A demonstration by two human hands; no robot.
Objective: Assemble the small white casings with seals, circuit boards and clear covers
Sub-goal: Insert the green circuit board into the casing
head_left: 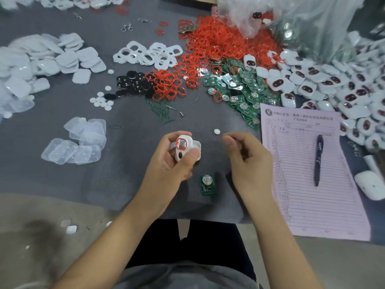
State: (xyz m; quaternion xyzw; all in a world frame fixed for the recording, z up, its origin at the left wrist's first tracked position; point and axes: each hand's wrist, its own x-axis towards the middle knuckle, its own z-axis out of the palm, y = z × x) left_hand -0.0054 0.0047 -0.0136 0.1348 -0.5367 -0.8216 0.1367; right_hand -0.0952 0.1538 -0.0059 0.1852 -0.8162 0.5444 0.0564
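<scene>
Plastic, rubber, paper on matt grey cloth

Glossy white plastic casing (183,147) with a red rubbery seal ring (181,143) at centre; translucent clear plastic covers (75,142) at left; matt red rubbery rings (218,38) heaped at top; green circuit boards (239,90) with shiny metal discs; pink paper form (308,163) under a glossy dark pen (318,159); crinkled clear plastic bag (291,15) upper right.

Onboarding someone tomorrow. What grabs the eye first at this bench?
The heap of red seal rings at the far middle of the grey table stands out most, with green circuit boards spilling from its near edge and finished white units piled on the right. Near the front, the left hand grips a white casing with a red ring seated in it, and a lone green board lies between the hands.
</scene>
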